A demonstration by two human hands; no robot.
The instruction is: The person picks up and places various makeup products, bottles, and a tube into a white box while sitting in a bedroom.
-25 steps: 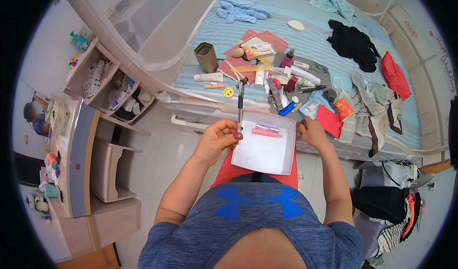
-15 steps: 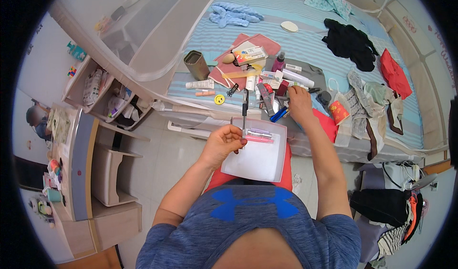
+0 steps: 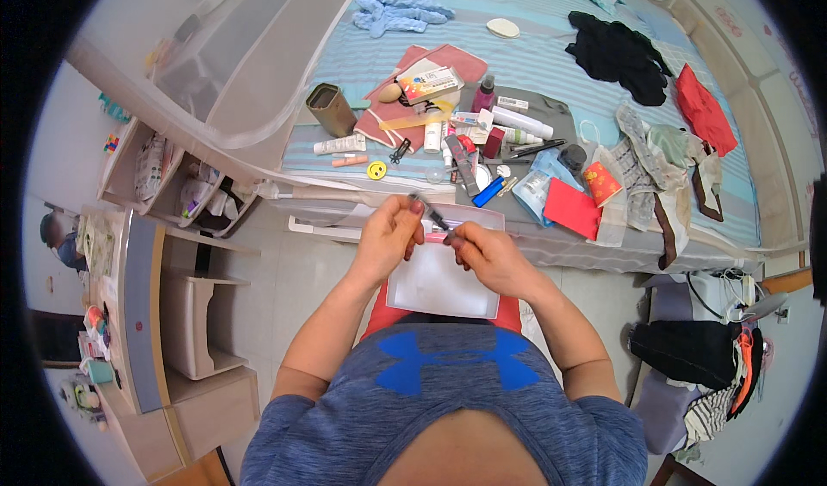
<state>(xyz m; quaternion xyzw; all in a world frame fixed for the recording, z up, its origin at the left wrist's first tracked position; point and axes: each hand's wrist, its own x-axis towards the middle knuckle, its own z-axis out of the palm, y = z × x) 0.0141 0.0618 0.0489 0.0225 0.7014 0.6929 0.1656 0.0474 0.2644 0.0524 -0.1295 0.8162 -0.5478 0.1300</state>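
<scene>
The left hand (image 3: 390, 234) and right hand (image 3: 489, 257), fingers mostly curled in, are pinching opposite ends of a pen (image 3: 432, 214) over the white box (image 3: 438, 286).

1 blue emblem (image 3: 519, 377) marks the shirt (image 3: 469, 393); 1 smiley face (image 3: 376, 169) marks the yellow disc (image 3: 376, 175).

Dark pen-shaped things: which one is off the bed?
The slim dark pen held between the left hand and right hand; the other dark pen-shaped things lie on the striped bed.
</scene>
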